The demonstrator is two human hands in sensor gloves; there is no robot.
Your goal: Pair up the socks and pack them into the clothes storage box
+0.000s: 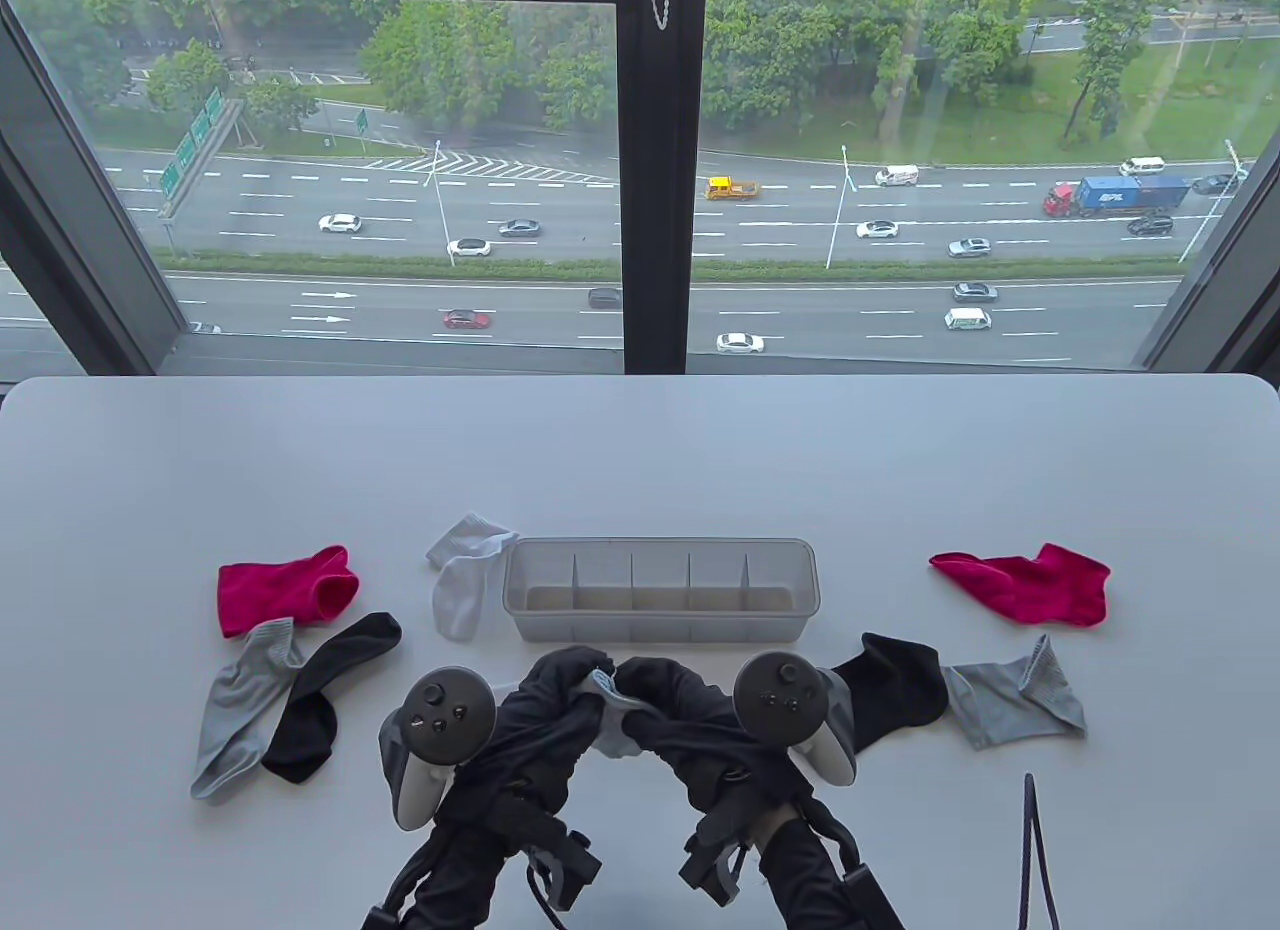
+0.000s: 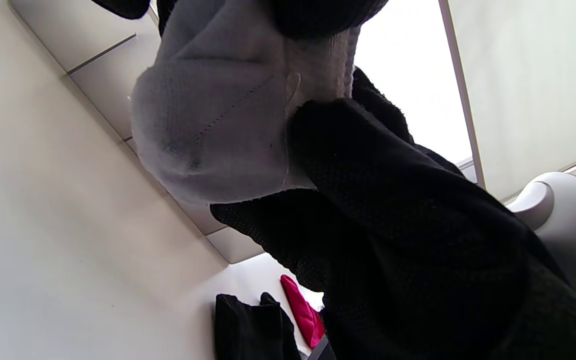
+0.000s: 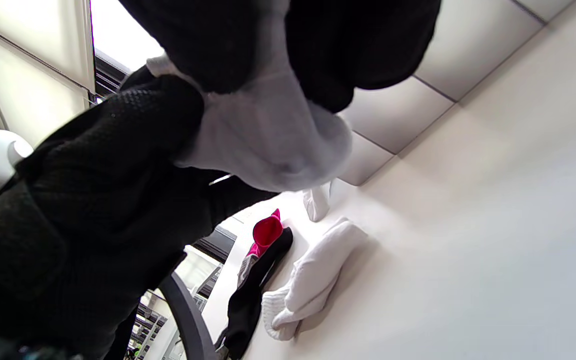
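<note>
A pale grey-white sock (image 2: 218, 120) fills the upper middle, gripped between black-gloved fingers (image 2: 368, 165). Behind it runs the translucent storage box (image 2: 103, 75) with its dividers. Lower down, a black sock (image 2: 248, 327) and a pink sock (image 2: 303, 312) lie on the white table (image 2: 58, 250).

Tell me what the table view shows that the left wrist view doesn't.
Only the table view shows the two grey socks, the white sock lying on the table and the empty storage box whole. Only the left wrist view shows the stitching on the held white sock close up. Both show that sock gripped between the left hand and right hand.
</note>
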